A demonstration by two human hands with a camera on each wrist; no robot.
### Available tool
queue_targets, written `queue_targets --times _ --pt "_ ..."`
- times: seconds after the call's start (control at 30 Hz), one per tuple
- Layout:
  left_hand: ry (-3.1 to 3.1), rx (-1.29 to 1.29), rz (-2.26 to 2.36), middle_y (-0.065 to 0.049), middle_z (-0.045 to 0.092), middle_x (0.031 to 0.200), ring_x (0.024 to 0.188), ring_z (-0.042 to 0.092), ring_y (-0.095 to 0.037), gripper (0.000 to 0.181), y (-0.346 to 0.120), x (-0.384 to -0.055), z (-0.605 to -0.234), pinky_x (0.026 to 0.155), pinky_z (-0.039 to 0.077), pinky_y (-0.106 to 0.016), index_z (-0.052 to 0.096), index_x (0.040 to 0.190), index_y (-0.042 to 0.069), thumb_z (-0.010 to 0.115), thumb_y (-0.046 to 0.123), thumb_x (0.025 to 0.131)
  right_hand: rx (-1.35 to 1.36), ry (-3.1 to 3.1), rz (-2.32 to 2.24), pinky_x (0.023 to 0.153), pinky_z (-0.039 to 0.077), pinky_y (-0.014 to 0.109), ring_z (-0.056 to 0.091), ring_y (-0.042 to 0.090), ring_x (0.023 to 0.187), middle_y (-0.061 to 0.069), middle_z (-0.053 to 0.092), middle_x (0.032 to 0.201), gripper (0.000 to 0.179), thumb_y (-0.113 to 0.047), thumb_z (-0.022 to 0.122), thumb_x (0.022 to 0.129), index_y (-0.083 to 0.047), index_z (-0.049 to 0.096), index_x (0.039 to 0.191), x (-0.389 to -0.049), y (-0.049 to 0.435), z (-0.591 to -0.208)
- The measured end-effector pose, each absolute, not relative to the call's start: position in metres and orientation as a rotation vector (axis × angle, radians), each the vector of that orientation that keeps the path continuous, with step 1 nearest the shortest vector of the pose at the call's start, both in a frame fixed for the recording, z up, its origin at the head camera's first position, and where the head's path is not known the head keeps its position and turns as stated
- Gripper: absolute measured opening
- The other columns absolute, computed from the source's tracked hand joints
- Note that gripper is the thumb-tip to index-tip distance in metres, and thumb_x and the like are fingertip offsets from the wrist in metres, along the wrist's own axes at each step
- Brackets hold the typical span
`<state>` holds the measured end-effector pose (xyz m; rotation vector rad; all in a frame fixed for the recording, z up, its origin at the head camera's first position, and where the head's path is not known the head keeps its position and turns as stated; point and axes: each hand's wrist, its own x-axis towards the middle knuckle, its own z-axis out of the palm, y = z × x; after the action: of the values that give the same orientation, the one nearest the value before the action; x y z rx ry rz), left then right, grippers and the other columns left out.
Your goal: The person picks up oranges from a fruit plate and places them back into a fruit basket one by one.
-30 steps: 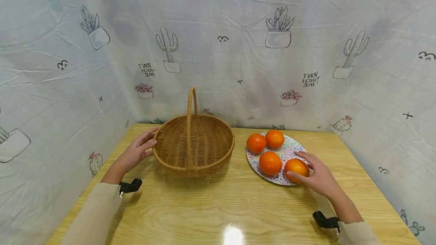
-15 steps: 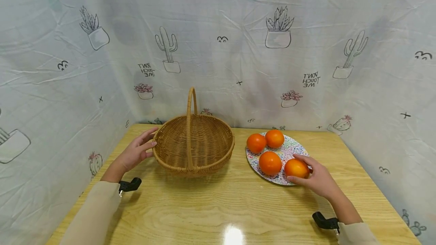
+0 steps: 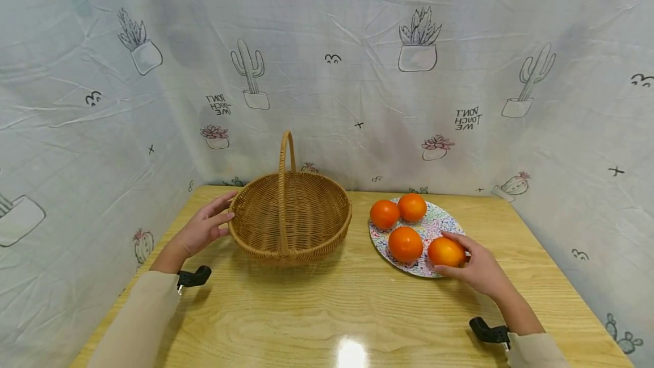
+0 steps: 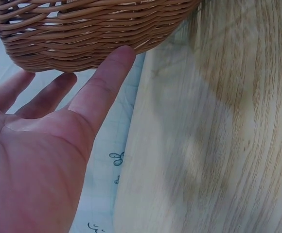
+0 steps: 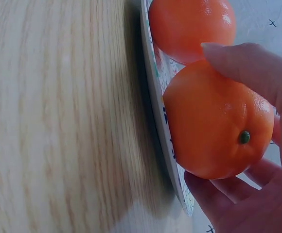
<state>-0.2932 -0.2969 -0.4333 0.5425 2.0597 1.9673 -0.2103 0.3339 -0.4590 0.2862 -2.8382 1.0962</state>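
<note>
My left hand is at the left side of a brown wicker basket, its fingers fairly straight. In the left wrist view, fingertips touch the basket's woven outer wall. On the right, my right hand holds an orange at the near right side of a round patterned plate. The right wrist view shows the thumb over one side of this orange and the fingers curled around the other. Its small green stem end faces the camera.
Several more oranges are on the plate, including a near one beside the held orange and two farther back. The basket's tall handle arches over its opening. A printed curtain hangs behind the wooden table.
My right thumb and fingers have closed in around the orange, which has shifted very slightly. The left hand and the basket have stayed in place.
</note>
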Motion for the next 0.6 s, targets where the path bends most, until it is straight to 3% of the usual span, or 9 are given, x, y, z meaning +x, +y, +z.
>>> queue_targets --times 0.13,0.33,0.6 --pt "2.06 0.551 1.969 -0.029 0.013 0.164 0.129 0.058 -0.008 0.067 -0.2974 -0.2934 -0.4332 0.092 0.059 -0.029 0.009 0.166 0.007 0.046 0.013 0.11 0.27 -2.843 1.095 0.085 0.054 0.023 0.062 0.039 0.118 0.024 0.056 0.143 0.081 -0.038 0.087 0.082 -0.007 0.053 0.148 -0.2109 0.3339 -0.4576" --pt "2.059 0.556 1.965 -0.029 0.014 0.164 0.13 0.058 -0.009 0.068 -0.2974 -0.2931 -0.4331 0.092 0.059 -0.03 0.009 0.166 0.006 0.047 0.013 0.11 0.269 -2.829 1.121 0.093 0.057 0.04 0.061 0.041 0.12 0.025 0.057 0.143 0.081 -0.036 0.087 0.082 -0.005 0.052 0.148 -0.2097 0.3314 -0.4558" --pt "2.074 0.565 1.955 -0.03 0.015 0.163 0.129 0.058 -0.009 0.067 -0.2978 -0.294 -0.4348 0.092 0.059 -0.03 0.01 0.166 0.007 0.046 0.013 0.11 0.286 -2.778 1.221 0.089 0.053 0.018 0.059 0.039 0.123 0.022 0.054 0.146 0.081 -0.032 0.088 0.082 -0.007 0.051 0.15 -0.2079 0.325 -0.4502"
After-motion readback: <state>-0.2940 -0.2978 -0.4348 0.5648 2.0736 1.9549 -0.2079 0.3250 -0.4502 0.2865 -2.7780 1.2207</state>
